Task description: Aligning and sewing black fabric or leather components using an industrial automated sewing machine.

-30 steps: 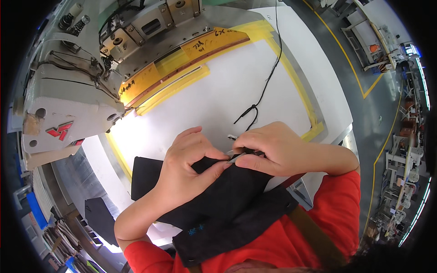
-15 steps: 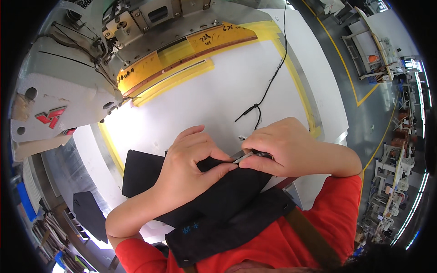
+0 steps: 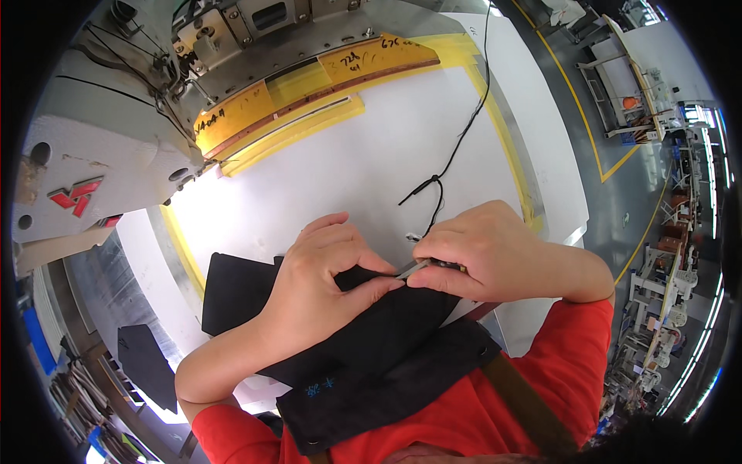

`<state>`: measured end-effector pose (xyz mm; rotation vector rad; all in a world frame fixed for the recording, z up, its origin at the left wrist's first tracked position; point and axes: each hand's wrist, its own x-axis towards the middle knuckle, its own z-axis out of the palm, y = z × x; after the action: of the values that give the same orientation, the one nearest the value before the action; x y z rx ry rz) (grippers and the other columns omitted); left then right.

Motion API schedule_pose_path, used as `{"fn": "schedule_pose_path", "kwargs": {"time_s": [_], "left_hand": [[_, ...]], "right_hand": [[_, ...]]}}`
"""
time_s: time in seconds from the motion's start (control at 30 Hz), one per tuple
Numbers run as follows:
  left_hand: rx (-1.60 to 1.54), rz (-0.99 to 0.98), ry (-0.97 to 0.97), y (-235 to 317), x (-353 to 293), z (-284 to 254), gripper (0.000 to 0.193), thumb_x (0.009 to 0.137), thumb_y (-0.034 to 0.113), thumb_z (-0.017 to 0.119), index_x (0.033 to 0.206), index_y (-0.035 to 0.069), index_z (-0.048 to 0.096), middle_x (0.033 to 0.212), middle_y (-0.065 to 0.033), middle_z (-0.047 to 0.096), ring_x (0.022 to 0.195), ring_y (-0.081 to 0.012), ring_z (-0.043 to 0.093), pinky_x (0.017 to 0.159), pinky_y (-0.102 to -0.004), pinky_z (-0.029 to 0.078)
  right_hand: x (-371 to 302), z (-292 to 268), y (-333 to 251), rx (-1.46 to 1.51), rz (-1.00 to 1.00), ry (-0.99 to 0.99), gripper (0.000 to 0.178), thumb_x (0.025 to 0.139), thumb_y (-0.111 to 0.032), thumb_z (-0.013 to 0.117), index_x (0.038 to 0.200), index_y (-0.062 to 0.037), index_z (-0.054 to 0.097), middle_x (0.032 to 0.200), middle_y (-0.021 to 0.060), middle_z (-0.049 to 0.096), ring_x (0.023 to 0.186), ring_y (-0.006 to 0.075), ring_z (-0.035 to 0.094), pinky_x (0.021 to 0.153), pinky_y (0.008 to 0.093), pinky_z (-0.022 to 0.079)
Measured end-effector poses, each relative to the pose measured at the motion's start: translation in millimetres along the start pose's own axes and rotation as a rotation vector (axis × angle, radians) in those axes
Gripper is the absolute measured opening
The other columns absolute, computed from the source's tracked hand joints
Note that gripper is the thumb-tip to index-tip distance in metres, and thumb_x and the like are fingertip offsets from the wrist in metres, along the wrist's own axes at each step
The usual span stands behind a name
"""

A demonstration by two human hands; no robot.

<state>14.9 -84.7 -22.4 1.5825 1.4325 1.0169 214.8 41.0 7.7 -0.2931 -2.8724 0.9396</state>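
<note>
The left hand (image 3: 321, 282) pinches the black fabric (image 3: 386, 332). The right hand (image 3: 483, 255) grasps a small metal tool (image 3: 413, 268), its tip pointing toward the left thumb.

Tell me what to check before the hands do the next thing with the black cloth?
1. Left hand pinching black cloth: ok.
2. Right hand holding small metal tool: ok.
3. Tool tip meets the cloth edge: ok.
4. Left fingers out of the tip's way: not ok, they nearly touch it.
5. Black cord away from both hands: cannot tell, its end runs behind the right hand.
6. White table: lit well, ok.
</note>
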Motion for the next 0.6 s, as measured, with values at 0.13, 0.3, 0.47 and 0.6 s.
{"fn": "schedule_pose_path", "kwargs": {"time_s": [0.13, 0.3, 0.47, 0.6], "left_hand": [[-0.012, -0.003, -0.001, 0.2, 0.1, 0.8, 0.018, 0.066, 0.005, 0.083, 0.076, 0.008, 0.068, 0.069, -0.0012, 0.062, 0.068, -0.0188, 0.06, 0.107, -0.0486, 0.037], [-0.066, -0.008, 0.007, -1.0, 0.1, 1.7, 0.017, 0.067, 0.004, 0.083, 0.076, 0.008, 0.068, 0.068, -0.001, 0.061, 0.068, -0.0186, 0.06, 0.107, -0.0489, 0.037], [-0.087, -0.008, -0.004, -1.6, 0.4, 2.1, 0.017, 0.067, 0.004, 0.082, 0.077, 0.008, 0.069, 0.069, -0.0011, 0.061, 0.069, -0.0188, 0.059, 0.107, -0.0489, 0.036], [-0.115, -0.011, -0.014, -4.2, 0.0, 3.3, 0.017, 0.067, 0.004, 0.082, 0.078, 0.008, 0.069, 0.07, -0.0012, 0.061, 0.07, -0.0186, 0.059, 0.107, -0.0489, 0.036]], "right_hand": [[-1.3, 4.2, 1.6, 0.031, -0.009, 0.046, 0.025, 0.085, -0.034, 0.072, 0.082, -0.0096, 0.064, 0.063, 0.002, 0.057, 0.052, 0.0213, 0.056, 0.046, 0.0336, 0.039], [-1.2, 3.6, 0.4, 0.056, 0.004, 0.04, 0.027, 0.086, -0.035, 0.07, 0.082, -0.0088, 0.064, 0.064, 0.0026, 0.058, 0.054, 0.0222, 0.058, 0.047, 0.0341, 0.04], [-2.8, 4.7, 0.4, 0.074, 0.031, 0.024, 0.029, 0.088, -0.037, 0.067, 0.082, -0.0087, 0.065, 0.064, 0.0029, 0.059, 0.056, 0.0231, 0.059, 0.048, 0.0351, 0.042], [-3.9, 6.9, 2.2, 0.088, 0.023, 0.042, 0.029, 0.088, -0.037, 0.067, 0.081, -0.0089, 0.065, 0.064, 0.0028, 0.059, 0.056, 0.0231, 0.059, 0.048, 0.035, 0.042]]}}
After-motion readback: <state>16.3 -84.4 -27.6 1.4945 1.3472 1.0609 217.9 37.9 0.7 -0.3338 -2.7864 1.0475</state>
